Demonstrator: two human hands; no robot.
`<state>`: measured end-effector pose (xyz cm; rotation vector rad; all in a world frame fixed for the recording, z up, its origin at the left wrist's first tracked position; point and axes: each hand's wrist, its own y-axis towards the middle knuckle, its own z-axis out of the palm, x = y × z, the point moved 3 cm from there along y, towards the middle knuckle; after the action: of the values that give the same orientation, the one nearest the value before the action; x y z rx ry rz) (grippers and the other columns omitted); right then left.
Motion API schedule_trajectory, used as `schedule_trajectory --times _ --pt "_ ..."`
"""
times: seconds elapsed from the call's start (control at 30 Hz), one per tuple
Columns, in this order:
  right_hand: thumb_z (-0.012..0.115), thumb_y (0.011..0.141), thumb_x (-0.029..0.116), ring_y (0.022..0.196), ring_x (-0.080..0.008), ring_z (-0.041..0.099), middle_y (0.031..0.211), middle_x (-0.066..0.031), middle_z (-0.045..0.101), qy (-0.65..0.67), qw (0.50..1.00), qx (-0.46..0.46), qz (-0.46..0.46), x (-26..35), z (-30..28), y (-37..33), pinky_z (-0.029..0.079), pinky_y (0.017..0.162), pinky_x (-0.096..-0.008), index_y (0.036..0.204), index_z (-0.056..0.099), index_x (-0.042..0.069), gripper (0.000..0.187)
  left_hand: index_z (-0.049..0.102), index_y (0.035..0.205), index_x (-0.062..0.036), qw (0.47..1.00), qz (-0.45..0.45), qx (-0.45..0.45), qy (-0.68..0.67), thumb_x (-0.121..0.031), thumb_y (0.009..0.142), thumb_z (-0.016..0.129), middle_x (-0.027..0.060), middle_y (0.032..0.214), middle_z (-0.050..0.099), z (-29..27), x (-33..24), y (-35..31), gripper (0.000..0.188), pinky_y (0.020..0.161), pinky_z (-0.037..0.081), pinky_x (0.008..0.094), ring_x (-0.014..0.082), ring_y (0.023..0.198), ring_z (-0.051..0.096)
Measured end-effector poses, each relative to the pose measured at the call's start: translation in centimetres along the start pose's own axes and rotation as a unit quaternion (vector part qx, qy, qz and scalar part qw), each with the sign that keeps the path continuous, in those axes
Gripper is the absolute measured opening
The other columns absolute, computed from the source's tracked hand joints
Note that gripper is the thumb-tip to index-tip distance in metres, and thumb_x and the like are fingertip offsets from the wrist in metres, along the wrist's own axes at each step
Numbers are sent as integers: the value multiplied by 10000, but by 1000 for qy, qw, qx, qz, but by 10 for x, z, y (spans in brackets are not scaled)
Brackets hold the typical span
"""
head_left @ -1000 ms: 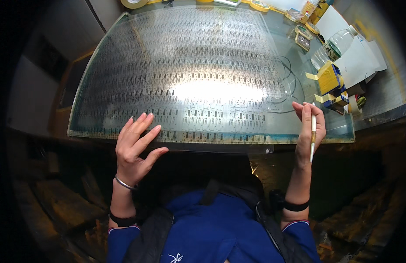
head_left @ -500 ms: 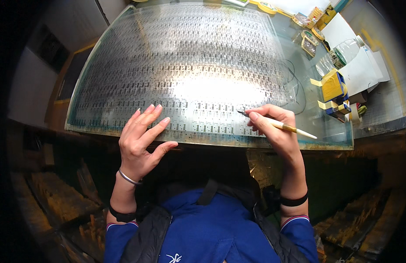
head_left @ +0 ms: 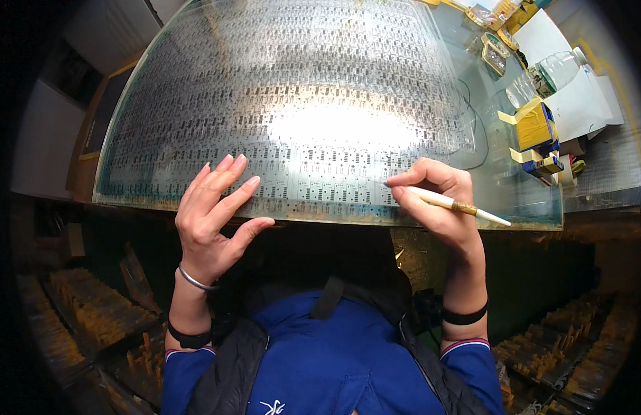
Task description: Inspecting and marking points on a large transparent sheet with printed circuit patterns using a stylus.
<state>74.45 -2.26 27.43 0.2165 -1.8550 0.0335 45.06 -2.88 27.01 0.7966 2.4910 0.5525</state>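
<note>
Glossy printed film sheet (head_left: pixel 293 104) on light table: right hand (head_left: pixel 438 200) pinches pen-like tool (head_left: pixel 459 206) at near edge — left hand (head_left: pixel 213 214) spread, steadying; progress untellable — no marks visible.

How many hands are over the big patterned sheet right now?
2. The left hand rests open, fingers spread, on the near edge of the sheet. The right hand is to its right, holding a pen-like tool with its tip on the sheet.

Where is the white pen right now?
In the head view, the white pen is in the right hand, at the near right edge of the big patterned sheet, with its tip touching the sheet.
</note>
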Motion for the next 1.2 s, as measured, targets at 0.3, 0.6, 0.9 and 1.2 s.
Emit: schedule_trajectory --times 0.3,0.6,0.9,1.2 --pt "665 808 41 639 -29 548 706 -16 637 -18 999 25 -36 2 -3 0 421 562 -177 881 675 -25 99 683 1072 -85 1000 -2 -15 4 -305 680 778 141 1213 605 0 -1 1 459 1001 395 453 304 1170 551" --pt "662 762 28 615 -46 566 673 -31 638 -19 999 17 -40 6 1 0 436 541 -197 812 677 -24 74 671 1098 -64 1000 -6 -4 1 -311 704 765 157 1230 595 -1 0 -1 474 1030 364 470 325 1195 531" --pt "665 807 37 667 -50 571 736 -27 643 52 999 -7 -3 8 -2 -6 434 583 -185 895 658 -28 110 665 1106 -71 1000 -2 -4 4 -300 690 772 148 1236 592 -3 -1 0 488 1027 367 468 320 1190 534" --pt "677 838 47 732 -51 585 803 -30 660 47 999 -20 -17 25 13 -2 459 644 -190 969 670 -19 148 654 1126 -79 1000 -5 12 -5 -278 645 797 144 1265 573 -4 -3 3 540 1033 361 473 318 1207 518"
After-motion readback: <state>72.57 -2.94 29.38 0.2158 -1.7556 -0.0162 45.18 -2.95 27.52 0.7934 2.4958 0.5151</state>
